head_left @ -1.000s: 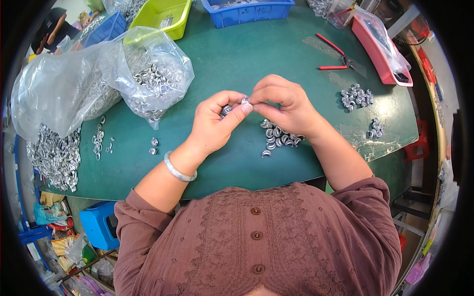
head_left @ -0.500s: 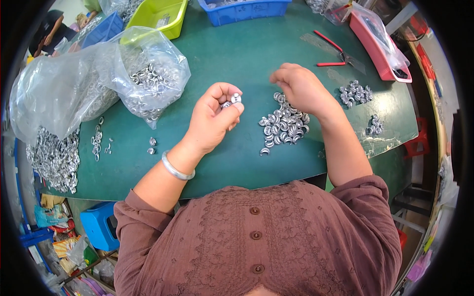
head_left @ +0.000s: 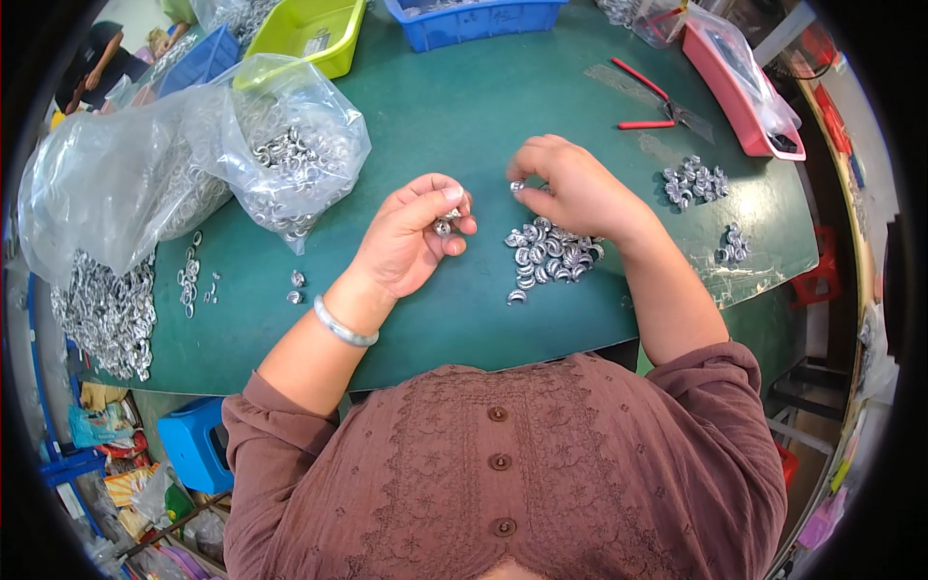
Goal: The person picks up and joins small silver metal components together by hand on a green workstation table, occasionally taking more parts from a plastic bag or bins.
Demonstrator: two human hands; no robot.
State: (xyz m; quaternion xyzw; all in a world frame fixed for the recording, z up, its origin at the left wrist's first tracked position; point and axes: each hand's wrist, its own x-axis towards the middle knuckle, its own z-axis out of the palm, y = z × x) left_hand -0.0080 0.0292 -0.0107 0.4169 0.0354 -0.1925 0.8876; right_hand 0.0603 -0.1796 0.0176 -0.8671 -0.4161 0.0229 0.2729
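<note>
Small shiny silver metal pieces [head_left: 446,228] lie in the curled fingers of my left hand [head_left: 398,242], whose thumb rests over them. Between the thumb and fingertips of my right hand [head_left: 585,191] is another silver metal piece [head_left: 517,187], too small to make out its exact form. That hand hovers over the far edge of a pile of crescent-shaped silver pieces [head_left: 551,256] and hides part of it. On the green table [head_left: 454,106], a pair of red-handled pliers [head_left: 667,101] lies beyond my right hand.
Clear plastic bags [head_left: 290,155] of metal parts and a heap of silver parts [head_left: 106,309] occupy the left. Two smaller clusters [head_left: 695,184] sit at the right, near a pink tray [head_left: 739,87]. Green [head_left: 338,48] and blue bins [head_left: 483,29] stand at the back.
My right hand has shifted left and slightly down, and a silver piece now shows in its fingertips. My left hand's grip has loosened, with its thumb raised.
</note>
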